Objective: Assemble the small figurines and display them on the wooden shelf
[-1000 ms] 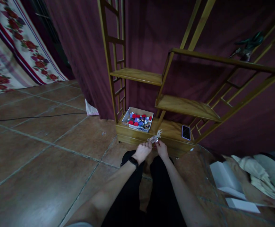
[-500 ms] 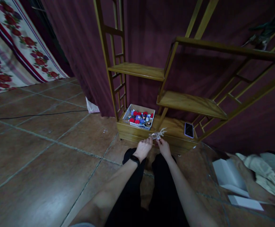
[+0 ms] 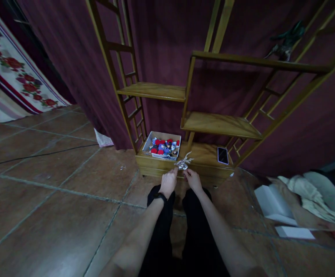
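Between my hands is a small shiny, crinkled, silvery-clear piece [image 3: 181, 165] with pale, antler-like branches [image 3: 188, 157] rising from its right side. Exactly what it is cannot be made out. My left hand [image 3: 168, 181] is closed at its lower left edge, with a dark band around that wrist. My right hand [image 3: 193, 179] pinches it from the lower right. Just beyond, on the bottom shelf, an open white-edged box [image 3: 165, 135] holds several small colourful figures [image 3: 164, 147], with round red parts among them.
A phone [image 3: 222, 155] lies on the wooden shelf unit's bottom board [image 3: 203, 154], to the right. Higher boards [image 3: 222, 124] jut out above it. White box pieces [image 3: 274, 204] and cloth [image 3: 314, 200] are on the floor at right. A black cable [image 3: 40, 154] crosses the tiles at left.
The view has shifted, so the shelf and box appear further left. Both hands still hold the shiny piece, which is turned slightly and shows more of its silvery surface.
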The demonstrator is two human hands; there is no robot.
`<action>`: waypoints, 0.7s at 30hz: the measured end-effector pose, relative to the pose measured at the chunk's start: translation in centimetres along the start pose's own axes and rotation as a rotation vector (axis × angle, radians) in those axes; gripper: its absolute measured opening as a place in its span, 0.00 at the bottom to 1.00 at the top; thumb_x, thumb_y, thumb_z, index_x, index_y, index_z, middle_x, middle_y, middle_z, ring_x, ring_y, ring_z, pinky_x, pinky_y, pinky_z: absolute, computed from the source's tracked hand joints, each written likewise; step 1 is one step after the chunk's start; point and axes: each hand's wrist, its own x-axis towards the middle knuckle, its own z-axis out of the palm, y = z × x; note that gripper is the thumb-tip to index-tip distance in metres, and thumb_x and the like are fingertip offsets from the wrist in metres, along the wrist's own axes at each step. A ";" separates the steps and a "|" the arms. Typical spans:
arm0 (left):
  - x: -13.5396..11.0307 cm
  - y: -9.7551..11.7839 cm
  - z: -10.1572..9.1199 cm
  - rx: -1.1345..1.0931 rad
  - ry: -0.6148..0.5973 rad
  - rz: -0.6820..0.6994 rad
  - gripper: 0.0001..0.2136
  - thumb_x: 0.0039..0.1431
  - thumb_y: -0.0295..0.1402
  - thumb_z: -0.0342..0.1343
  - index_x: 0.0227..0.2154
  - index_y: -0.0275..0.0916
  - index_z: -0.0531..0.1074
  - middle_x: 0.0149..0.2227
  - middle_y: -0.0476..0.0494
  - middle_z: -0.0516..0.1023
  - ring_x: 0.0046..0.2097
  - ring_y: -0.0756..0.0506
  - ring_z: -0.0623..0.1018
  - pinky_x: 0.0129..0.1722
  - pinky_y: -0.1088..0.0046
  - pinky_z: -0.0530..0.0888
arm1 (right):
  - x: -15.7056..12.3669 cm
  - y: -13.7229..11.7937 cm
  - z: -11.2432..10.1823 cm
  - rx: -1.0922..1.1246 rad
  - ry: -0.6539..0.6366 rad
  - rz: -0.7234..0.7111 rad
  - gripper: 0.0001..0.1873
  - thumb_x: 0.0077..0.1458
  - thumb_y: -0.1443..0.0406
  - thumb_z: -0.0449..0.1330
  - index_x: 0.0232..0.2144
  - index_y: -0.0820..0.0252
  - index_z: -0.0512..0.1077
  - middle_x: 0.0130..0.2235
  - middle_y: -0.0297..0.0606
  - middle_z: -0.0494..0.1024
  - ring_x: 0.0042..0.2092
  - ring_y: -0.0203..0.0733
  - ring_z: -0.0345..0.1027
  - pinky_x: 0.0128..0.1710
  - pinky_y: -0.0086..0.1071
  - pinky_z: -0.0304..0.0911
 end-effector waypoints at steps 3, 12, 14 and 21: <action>0.2 -0.2 0.6 -0.109 0.029 -0.082 0.14 0.62 0.32 0.42 0.49 0.43 0.66 0.40 0.40 0.77 0.38 0.45 0.77 0.36 0.73 0.66 | -0.2 -0.4 0.1 0.034 -0.001 0.015 0.14 0.52 0.56 0.51 0.27 0.58 0.72 0.24 0.34 0.74 0.23 0.35 0.66 0.24 0.27 0.62; 0.9 -0.5 1.5 -0.249 0.066 -0.292 0.09 0.59 0.37 0.49 0.39 0.42 0.69 0.33 0.42 0.78 0.37 0.45 0.76 0.33 0.74 0.63 | -0.9 -1.4 0.0 0.088 -0.106 0.012 0.15 0.51 0.55 0.52 0.27 0.58 0.72 0.21 0.31 0.73 0.19 0.31 0.61 0.19 0.24 0.57; 0.9 -0.6 1.6 -0.242 0.064 -0.309 0.09 0.59 0.37 0.48 0.38 0.41 0.69 0.33 0.42 0.77 0.36 0.45 0.76 0.32 0.75 0.63 | -1.1 -1.8 -0.1 0.090 -0.137 -0.028 0.15 0.51 0.55 0.52 0.28 0.58 0.73 0.23 0.31 0.74 0.20 0.31 0.62 0.20 0.24 0.57; 1.0 -0.9 2.3 -0.337 0.108 -0.348 0.09 0.60 0.35 0.45 0.33 0.39 0.70 0.32 0.42 0.77 0.35 0.47 0.75 0.30 0.75 0.62 | -1.7 -2.4 -0.4 0.021 -0.077 -0.070 0.24 0.57 0.52 0.44 0.24 0.57 0.72 0.23 0.32 0.74 0.23 0.33 0.65 0.26 0.26 0.58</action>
